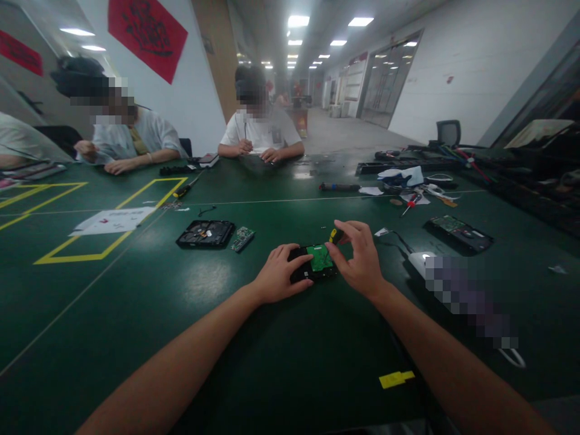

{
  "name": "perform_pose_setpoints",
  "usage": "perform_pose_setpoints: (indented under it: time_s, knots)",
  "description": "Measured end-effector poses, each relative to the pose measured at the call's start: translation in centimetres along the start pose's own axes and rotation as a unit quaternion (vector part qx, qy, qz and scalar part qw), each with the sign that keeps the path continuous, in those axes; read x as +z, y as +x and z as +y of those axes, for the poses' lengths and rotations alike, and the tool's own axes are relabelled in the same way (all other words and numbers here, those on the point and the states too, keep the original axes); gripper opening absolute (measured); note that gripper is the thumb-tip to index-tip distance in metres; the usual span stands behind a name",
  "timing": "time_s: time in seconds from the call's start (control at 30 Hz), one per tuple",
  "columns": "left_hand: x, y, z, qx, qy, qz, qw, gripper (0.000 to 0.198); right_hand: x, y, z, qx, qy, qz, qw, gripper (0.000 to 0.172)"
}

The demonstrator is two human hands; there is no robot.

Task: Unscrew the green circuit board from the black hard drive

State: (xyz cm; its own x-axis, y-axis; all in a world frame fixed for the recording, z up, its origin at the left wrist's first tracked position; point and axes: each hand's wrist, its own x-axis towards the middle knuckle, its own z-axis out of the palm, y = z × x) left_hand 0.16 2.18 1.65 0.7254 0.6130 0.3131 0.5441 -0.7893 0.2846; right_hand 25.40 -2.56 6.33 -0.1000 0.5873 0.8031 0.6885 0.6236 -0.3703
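Observation:
A black drive-like case (301,273) with a green circuit board (321,258) lies on the dark green table in front of me. My left hand (280,272) grips its left side, thumb and fingers along the top and lower edges. Above the board's right side, my right hand (357,257) pinches a yellow and black screwdriver (335,235), tilted, with its shaft reaching down to the board. Whether the tip sits in a screw is too small to tell.
To the left lie an opened black case (206,234) and a loose circuit board (243,239). At right are another drive (458,233), a partly blurred white device (419,263) and a yellow tag (396,379). Two people sit across the table, with part of another at far left.

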Motion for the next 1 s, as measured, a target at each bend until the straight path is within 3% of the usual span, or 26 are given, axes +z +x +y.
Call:
perform_pose_setpoints:
  time_s: [0.3,0.5,0.73,1.0]
  knots:
    - [0.24,0.03,-0.18,0.002,0.003,0.002,1.0,0.068,-0.05,-0.09,-0.16,0.007,0.024,-0.028,0.999,0.068]
    - [0.05,0.03,-0.02,0.004,0.008,0.001,1.0,0.068,0.05,-0.08,0.19,0.004,-0.014,-0.004,1.0,0.063]
    - [0.17,-0.02,-0.19,0.0,0.003,0.0,1.0,0.068,0.05,-0.17,-0.01,0.012,0.025,-0.034,0.999,0.069]
    - [0.05,0.02,-0.06,-0.002,-0.006,-0.003,1.0,0.068,-0.19,0.06,-0.14,-0.004,-0.012,-0.016,1.0,0.064]
